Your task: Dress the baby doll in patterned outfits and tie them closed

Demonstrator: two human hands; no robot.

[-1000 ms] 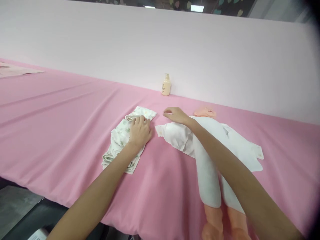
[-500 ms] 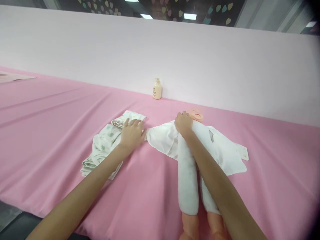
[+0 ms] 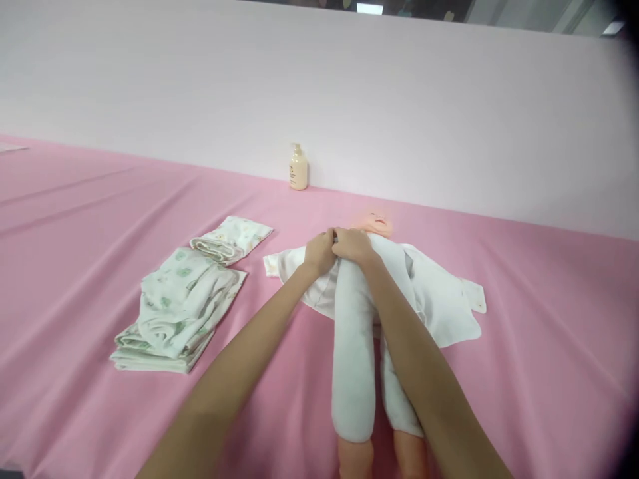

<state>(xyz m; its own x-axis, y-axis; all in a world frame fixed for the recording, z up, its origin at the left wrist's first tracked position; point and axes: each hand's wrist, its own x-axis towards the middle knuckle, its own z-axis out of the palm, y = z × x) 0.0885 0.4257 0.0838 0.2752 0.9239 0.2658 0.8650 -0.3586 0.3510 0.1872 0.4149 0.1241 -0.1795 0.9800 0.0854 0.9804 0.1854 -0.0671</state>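
A baby doll lies on its back on the pink table, dressed in white clothes, its legs pointing toward me. My left hand and my right hand meet on the doll's chest, fingers curled and pinching the white garment near the neck. A stack of folded green-print clothes lies to the left, apart from both hands.
A cream pump bottle stands at the back against the pale pink wall. The pink tablecloth stretches far to the left and right.
My left hand left the folded print clothes and moved right onto the doll's chest beside my right hand. The view shifted, so the stack sits farther left.
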